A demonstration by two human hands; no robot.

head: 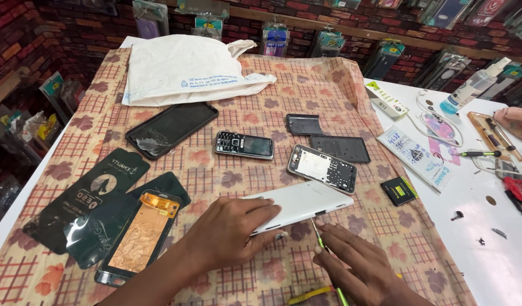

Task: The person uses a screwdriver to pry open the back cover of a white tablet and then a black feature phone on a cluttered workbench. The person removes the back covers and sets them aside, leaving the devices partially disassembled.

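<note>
Fingers (255, 211) of the left hand (230, 232) clamp a white phone (300, 203) flat on the bench (351, 238).
Right-hand fingers (334, 241) pinch a thin green-handled tool (319, 237) at the phone's near edge; prying seems under way, calling for steady pressure next.

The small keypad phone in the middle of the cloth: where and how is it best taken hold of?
Probably by its two long edges, coming straight down from above. The keypad phone lies flat, face up, on the cloth, its length running left to right, with bare cloth all round it. Pinching across the narrow width suits its slim bar shape; the flat face offers no grip.
</note>
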